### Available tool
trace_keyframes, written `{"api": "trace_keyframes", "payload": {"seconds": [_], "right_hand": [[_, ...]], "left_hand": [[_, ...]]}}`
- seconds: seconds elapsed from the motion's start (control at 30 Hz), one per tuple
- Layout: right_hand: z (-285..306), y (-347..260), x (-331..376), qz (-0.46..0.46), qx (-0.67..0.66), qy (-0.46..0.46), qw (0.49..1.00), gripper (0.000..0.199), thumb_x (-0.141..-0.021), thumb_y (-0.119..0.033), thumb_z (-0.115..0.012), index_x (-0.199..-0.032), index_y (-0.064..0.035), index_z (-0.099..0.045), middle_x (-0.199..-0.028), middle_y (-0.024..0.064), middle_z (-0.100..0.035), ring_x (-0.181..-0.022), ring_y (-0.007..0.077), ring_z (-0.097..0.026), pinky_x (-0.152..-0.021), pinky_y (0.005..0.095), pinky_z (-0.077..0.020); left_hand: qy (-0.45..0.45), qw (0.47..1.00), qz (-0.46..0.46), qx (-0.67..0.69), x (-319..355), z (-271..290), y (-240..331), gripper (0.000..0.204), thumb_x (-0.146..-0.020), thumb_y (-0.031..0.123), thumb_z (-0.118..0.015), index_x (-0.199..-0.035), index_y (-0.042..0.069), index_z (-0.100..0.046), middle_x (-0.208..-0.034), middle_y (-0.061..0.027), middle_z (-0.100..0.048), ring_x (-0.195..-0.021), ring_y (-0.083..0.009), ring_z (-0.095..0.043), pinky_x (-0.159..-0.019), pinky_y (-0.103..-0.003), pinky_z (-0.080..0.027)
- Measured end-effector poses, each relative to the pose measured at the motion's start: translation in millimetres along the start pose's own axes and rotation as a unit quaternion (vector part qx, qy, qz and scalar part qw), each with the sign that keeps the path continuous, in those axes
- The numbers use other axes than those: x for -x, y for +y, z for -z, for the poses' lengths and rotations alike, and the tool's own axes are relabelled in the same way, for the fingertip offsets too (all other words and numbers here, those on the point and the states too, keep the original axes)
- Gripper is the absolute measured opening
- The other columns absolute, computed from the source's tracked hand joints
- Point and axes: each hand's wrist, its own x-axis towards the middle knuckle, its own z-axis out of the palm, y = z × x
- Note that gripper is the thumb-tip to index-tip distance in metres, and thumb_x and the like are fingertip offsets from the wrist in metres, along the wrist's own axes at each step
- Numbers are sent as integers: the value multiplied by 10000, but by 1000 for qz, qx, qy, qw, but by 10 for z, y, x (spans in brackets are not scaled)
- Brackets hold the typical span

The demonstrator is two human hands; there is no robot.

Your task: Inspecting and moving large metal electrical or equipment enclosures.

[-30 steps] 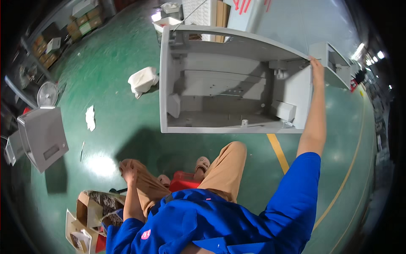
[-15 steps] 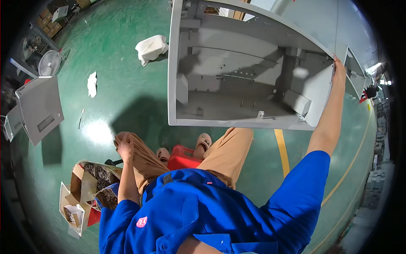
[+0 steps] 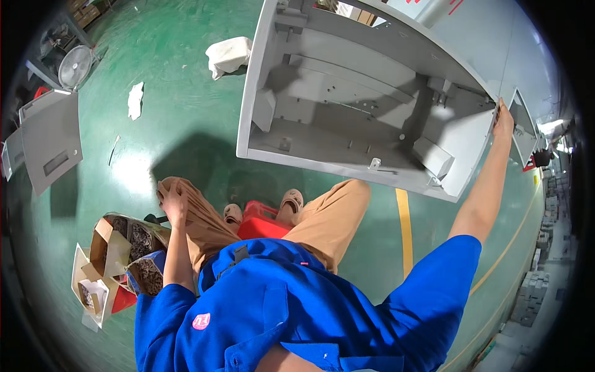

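A large grey metal cabinet [image 3: 334,162], its open side toward me, stands in front of my legs. Inside it are brackets, small holes and several short studs. My right hand [image 3: 504,121] grips the cabinet's right edge near the upper corner, arm stretched out; its thumb and part of its fingers are hidden. On my left knee rests my left hand [image 3: 175,201], fingers apart and holding nothing. Just beside that knee are open cardboard boxes [image 3: 98,251] with many small dark metal parts [image 3: 141,242] in them.
A red plastic stool or box [image 3: 263,218] shows between my legs. On the green floor lie a white wrapped bundle [image 3: 228,56] and a white scrap [image 3: 135,100]. Grey panels [image 3: 59,133] and a fan [image 3: 75,67] stand at the left. Another grey frame [image 3: 524,127] is beyond my right hand.
The cabinet looks turned slightly clockwise, its near edge now sloping down to the right. My whole view has tilted a little too. Both hands keep their places on the knee and the cabinet edge.
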Motion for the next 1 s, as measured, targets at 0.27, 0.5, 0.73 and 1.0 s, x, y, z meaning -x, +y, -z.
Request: {"api": "trace_keyframes", "payload": {"seconds": [0.27,0.5,0.73,1.0], "right_hand": [[634,976,415,-65,-82,48,993,420,-856,-324,-408,-1159,-43,-480,-1179,65,-504,-1050,218,-484,-906,362,-351],[836,3360,1742,-366,-302,-117,873,392,-845,-386,-401,-1009,-44,-496,-972,103,-536,-902,232,-511,-790,376,-415],[-278,3543,3087,-344,88,-154,922,463,-810,-498,-462,-917,-71,-605,-847,91,-615,-765,244,-570,-675,356,-443],[-837,2939,3634,7,497,-203,843,408,-755,-434,-494,-943,-85,-593,-987,174,-563,-901,353,-515,-752,428,-425]], "left_hand": [[22,1000,8,-18,88,121,-76,336,-807,302,-476,-1129,209,-507,-1322,-167,-257,-1190,-419,-261,-890,-537,-327],[41,999,-10,-28,135,230,-21,510,-789,265,-511,-1250,135,-337,-1297,-163,-275,-1191,-408,-263,-868,-532,-355],[58,996,61,5,14,5,-154,706,-703,353,-603,-1284,123,-274,-1300,-189,-281,-1133,-416,-343,-855,-504,-378],[29,978,207,5,91,149,-98,825,-647,516,-622,-1306,201,-238,-1247,-207,-348,-1041,-386,-457,-808,-473,-418]]}}
